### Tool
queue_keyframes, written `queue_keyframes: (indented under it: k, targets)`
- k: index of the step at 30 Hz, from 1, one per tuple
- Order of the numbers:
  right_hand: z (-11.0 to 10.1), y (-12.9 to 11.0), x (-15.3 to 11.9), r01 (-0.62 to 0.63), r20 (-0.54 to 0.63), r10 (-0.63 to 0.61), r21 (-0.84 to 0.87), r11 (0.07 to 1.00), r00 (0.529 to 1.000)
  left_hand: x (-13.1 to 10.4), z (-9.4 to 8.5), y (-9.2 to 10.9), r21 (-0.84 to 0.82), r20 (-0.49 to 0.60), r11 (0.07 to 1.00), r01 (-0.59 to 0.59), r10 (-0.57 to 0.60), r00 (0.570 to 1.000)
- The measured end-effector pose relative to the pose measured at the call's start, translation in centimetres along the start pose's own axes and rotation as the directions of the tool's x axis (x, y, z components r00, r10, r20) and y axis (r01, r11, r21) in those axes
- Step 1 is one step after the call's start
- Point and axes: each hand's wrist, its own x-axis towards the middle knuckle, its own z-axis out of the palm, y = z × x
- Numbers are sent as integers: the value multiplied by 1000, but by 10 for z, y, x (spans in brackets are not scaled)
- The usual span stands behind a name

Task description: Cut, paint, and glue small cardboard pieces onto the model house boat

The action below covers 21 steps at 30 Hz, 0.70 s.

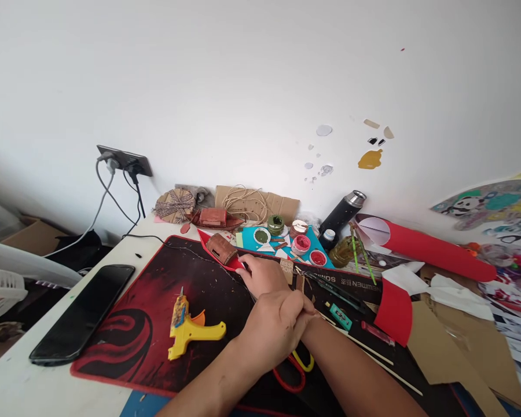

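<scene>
My right hand [264, 277] reaches across to the left, fingers closed at the near end of a small red boat model [204, 236] with a brown rolled cabin [220, 249]. Crossing over my right wrist is my left hand [273, 324], its fingers curled; whatever they may hold is hidden. A yellow hot glue gun [191, 333] lies left of my hands on the black and red desk mat [143, 301]. Scissors with red and yellow handles [293, 379] show partly below my forearms. A second boat model [212, 218] sits farther back.
A phone [82, 313] lies at the left. Open paint jars [301, 244] stand on a blue sheet at the back, near a black thermos [342, 211]. Cardboard pieces [447, 341], a red paper roll [438, 249], a teal box cutter [341, 316] and thin sticks [373, 347] spread along the right.
</scene>
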Motion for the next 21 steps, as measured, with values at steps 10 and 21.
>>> queue_keyframes:
  k: [10, 21]
  targets:
    - [6, 5, -1, 88, 29, -87, -29, 996, 996, 0, 0, 0, -80, 40, 993, -82, 86, 995]
    - [16, 29, 0, 172, -136, -151, 153, 973, 979, 2, -2, 1, -99, 22, 992, -81, 84, 996]
